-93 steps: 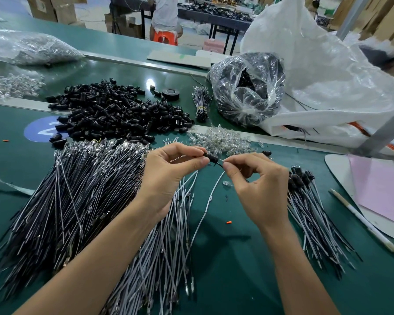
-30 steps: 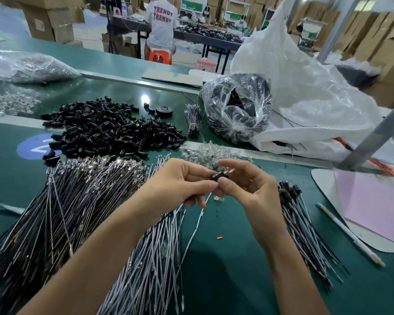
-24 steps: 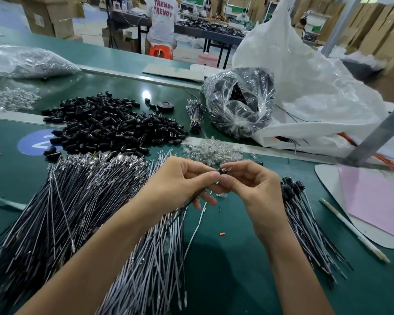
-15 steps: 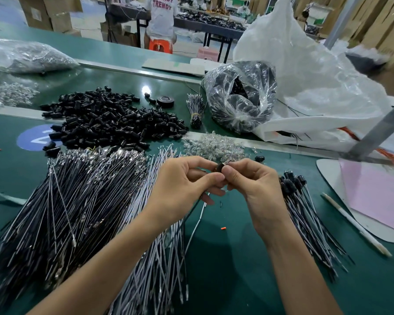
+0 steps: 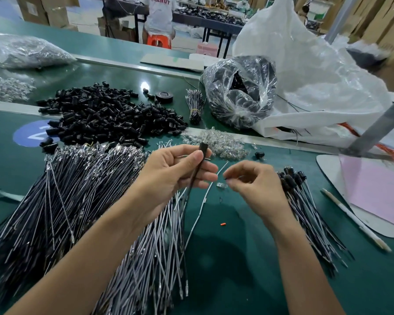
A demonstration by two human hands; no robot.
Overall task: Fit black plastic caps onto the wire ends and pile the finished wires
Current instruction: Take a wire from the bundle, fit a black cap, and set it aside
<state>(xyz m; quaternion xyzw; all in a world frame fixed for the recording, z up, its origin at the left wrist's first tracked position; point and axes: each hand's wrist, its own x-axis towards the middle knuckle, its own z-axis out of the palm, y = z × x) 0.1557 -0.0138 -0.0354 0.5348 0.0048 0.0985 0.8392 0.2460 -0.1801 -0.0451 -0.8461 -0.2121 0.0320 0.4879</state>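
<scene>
My left hand pinches a thin dark wire just under its top end, which carries a black plastic cap. My right hand hovers a little to the right, apart from the wire, with loosely curled fingers and nothing clearly held. A heap of loose black caps lies at the back left. Uncapped wires fan out under my left arm. The pile of capped wires lies right of my right hand. One white wire lies between my hands.
Small clear-and-metal terminals lie heaped behind my hands, with one stray cap beside them. A plastic bag of black parts and a big white sack stand at the back right. A pen and pink paper lie right.
My hands, which were pressed together on the cap and wire end, have parted. The left hand has lifted the capped wire upright and the right hand has drawn away to the right.
</scene>
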